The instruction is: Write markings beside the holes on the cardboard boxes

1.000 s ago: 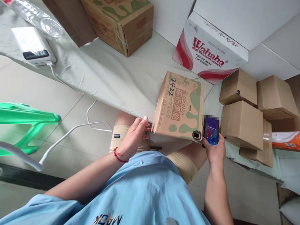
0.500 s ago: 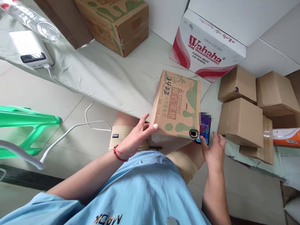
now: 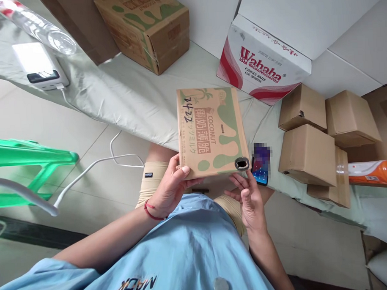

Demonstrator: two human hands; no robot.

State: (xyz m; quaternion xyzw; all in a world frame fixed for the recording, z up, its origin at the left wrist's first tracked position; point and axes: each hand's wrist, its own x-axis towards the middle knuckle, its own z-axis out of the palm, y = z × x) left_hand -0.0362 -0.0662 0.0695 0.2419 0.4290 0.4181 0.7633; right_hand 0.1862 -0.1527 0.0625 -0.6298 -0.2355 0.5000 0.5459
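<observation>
A cardboard box [image 3: 212, 133] printed with green palm shapes and "COCONUT" has a handwritten 2422 and a dark-rimmed hole at its near right corner. My left hand [image 3: 175, 179] grips its near left corner, thumb on the printed face and fingers beneath. Below the holed corner is my right hand [image 3: 251, 198], palm turned up, with fingers apart and fingertips at the box's edge; whether they bear any weight I cannot tell. Just right of the box lies a smartphone [image 3: 261, 168] with its screen lit, its upper part pixelated.
A Wahaha water carton [image 3: 260, 68] and a second coconut box [image 3: 164, 40] stand at the back. Several plain brown boxes [image 3: 308, 153] are stacked at right beside an orange package [image 3: 378, 172]. On the left are a power bank [image 3: 41, 65], a plastic bottle [image 3: 46, 31] and a green stool [image 3: 32, 161].
The box has shifted left and turned to face me more squarely. My left hand's hold has moved under its corner. My right hand has left the phone and come to the box's near right corner.
</observation>
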